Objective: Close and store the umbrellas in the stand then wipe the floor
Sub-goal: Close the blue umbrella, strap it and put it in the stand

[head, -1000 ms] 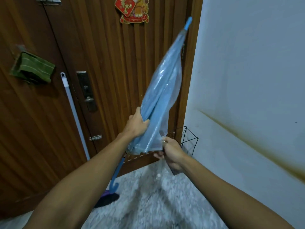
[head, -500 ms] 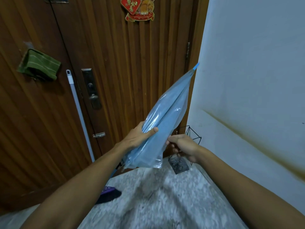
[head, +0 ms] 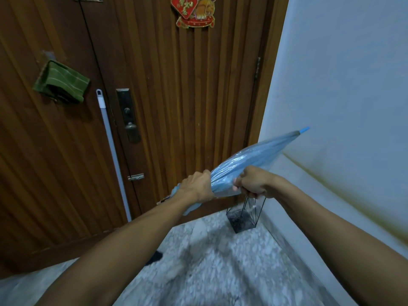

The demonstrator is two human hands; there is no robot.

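A folded, translucent blue umbrella (head: 256,156) lies almost level in front of me, its blue tip pointing right toward the wall. My left hand (head: 196,187) grips it around the lower canopy. My right hand (head: 251,184) clutches the loose canopy edge just beside it. A black wire umbrella stand (head: 242,218) sits on the floor in the corner, below my right hand. A mop with a pale handle (head: 110,142) leans on the door, its dark head (head: 154,257) mostly hidden behind my left arm.
A brown wooden door (head: 176,96) fills the view ahead, with a lock plate (head: 129,113) and a green cloth (head: 61,81) hanging on it. A pale wall (head: 342,85) stands at the right. The floor (head: 209,272) is speckled grey stone.
The umbrella has swung down from nearly upright to almost level, tip moving right and lower. My right hand has shifted up along the canopy edge, closer to my left hand.
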